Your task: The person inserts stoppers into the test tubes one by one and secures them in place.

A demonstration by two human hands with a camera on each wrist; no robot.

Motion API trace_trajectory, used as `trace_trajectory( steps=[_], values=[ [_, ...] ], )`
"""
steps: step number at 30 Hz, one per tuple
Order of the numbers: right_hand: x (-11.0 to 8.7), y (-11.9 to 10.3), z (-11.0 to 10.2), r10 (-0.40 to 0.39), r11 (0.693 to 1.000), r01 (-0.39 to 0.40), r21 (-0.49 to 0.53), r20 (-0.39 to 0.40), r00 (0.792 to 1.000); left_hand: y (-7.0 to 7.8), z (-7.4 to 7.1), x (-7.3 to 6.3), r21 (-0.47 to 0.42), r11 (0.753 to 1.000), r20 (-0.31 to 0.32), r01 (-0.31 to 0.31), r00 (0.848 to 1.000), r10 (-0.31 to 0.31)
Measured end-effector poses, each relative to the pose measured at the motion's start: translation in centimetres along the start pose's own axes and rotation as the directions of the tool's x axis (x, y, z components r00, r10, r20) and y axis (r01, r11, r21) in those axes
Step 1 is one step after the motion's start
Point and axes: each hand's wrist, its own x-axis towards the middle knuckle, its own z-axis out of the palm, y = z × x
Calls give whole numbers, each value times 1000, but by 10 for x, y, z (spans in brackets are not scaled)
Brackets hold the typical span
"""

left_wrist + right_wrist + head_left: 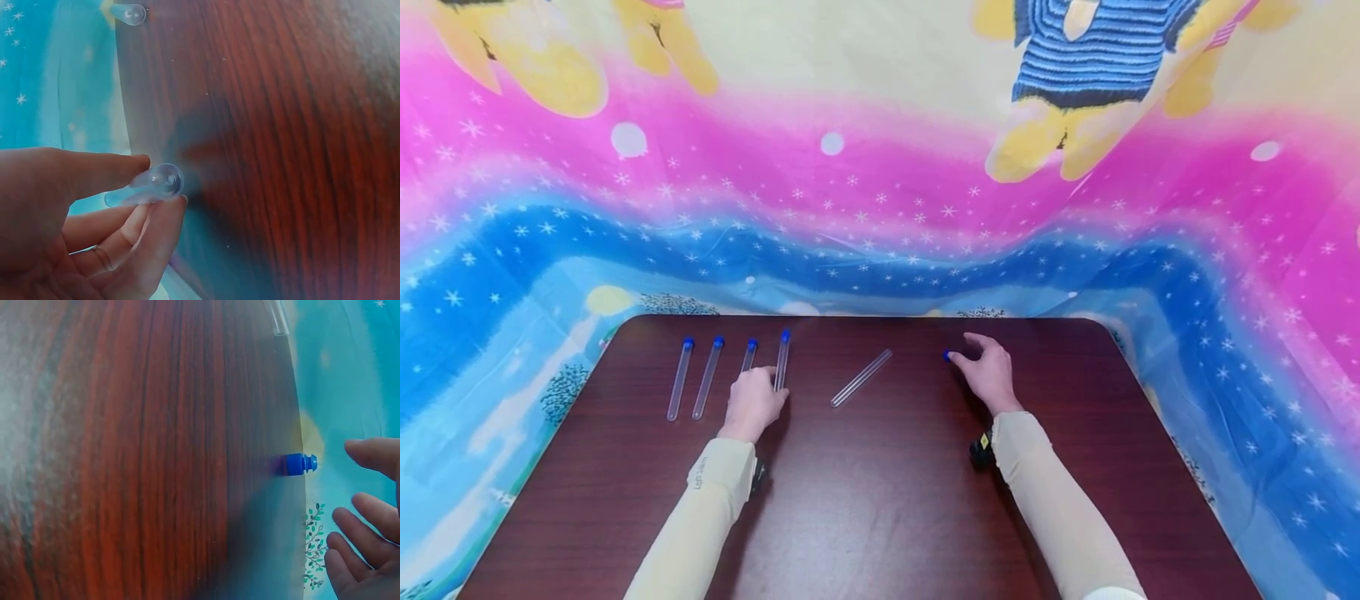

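My left hand (754, 406) pinches a clear capped test tube (782, 358) near its lower end, thumb on one side and fingers on the other. The tube's rounded bottom (167, 181) faces the left wrist camera. Behind this hand another blue-capped tube (750, 353) is partly hidden. At the right, my right hand (988, 377) is spread beside a small blue stopper (301, 464) standing on the table. In the right wrist view a gap shows between the fingers (369, 534) and the stopper. Between the hands lies an uncapped clear tube (861, 377), slanted.
Two more blue-capped tubes (680, 379) (708, 377) lie side by side at the left of the brown wooden table (880, 500). A patterned cloth (880, 208) hangs behind the table's far edge and along its sides.
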Motion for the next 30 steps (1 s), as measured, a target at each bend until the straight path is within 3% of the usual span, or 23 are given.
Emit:
trace_trajectory(
  steps=[4,12,18,30],
  values=[
    [2,0,0,23,997,-18,-73,67,997,-2,1,-1,16,1000,18,16,1000,-16],
    [12,5,8,34,987,-18,-158,100,994,-3,0,-2,35,998,32,48,998,-49],
    [16,8,11,50,983,-30,-181,109,993,-2,-2,-2,67,995,53,71,996,-75],
    [15,10,17,51,983,-33,-179,92,994,-1,-1,-1,76,994,33,83,996,-86]
  ],
)
